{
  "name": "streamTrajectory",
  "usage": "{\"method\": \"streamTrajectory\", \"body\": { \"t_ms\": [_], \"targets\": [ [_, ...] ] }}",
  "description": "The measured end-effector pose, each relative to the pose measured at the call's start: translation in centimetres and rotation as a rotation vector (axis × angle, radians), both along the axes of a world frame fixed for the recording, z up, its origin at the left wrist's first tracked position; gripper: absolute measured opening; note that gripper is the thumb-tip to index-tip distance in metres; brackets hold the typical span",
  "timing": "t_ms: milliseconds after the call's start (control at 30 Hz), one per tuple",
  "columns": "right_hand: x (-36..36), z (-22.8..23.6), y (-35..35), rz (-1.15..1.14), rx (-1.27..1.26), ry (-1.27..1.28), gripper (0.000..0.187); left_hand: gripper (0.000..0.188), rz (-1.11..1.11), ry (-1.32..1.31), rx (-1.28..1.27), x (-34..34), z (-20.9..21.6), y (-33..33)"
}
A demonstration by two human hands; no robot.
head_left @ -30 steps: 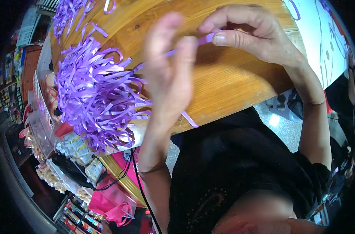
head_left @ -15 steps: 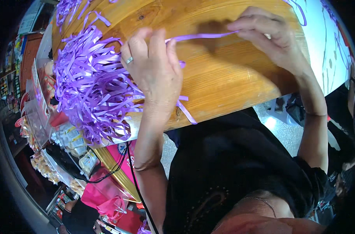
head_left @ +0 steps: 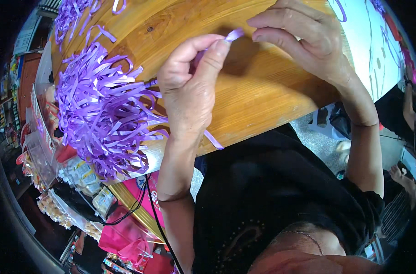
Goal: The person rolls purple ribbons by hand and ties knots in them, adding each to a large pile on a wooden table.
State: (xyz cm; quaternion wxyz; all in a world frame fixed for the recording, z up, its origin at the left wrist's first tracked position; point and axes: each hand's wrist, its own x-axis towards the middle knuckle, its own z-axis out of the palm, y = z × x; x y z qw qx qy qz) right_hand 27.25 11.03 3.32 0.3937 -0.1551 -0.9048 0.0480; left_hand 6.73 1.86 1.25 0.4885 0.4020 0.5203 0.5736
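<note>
Between thumb and index finger, my left hand [head_left: 189,86] pinches a narrow purple ribbon [head_left: 235,34], whose short shiny end sticks out past the fingertips toward the right. The rest of that ribbon is hidden by the hand. Just right of the ribbon end is my right hand [head_left: 308,36], thumb and fingers slightly apart, with nothing visible between them. A large heap of cut purple ribbons [head_left: 103,109] lies left of my left wrist on the wooden tabletop [head_left: 262,91]. One loose ribbon strip [head_left: 213,139] rests by the near edge of the table.
A second bunch of purple ribbons [head_left: 73,16] lies at the far left. On the right is a white surface [head_left: 368,45] with thin ribbons on it. Clear bags of small packages [head_left: 82,171], a pink bag [head_left: 125,237] and a black cable [head_left: 164,233] crowd the lower left. Another person's hand [head_left: 402,176] shows at right.
The ribbon was stretched between both hands; the right hand has let go of it. My left hand has turned, and the thumb pinch with the short ribbon end now shows.
</note>
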Motion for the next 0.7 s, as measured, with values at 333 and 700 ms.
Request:
{"method": "streamTrajectory", "body": {
  "t_ms": [333, 700],
  "targets": [
    [-1.3, -1.3, 0.0, 0.138, -0.055, 0.193, 0.034, 0.009, -0.030, -0.059, 0.029, -0.2, -0.2, -0.3],
    [-0.1, -0.1, -0.6, 0.051, -0.268, -0.055, 0.018, 0.010, -0.045, 0.311, 0.096, -1.0, -0.5, 0.5]
  ]
}}
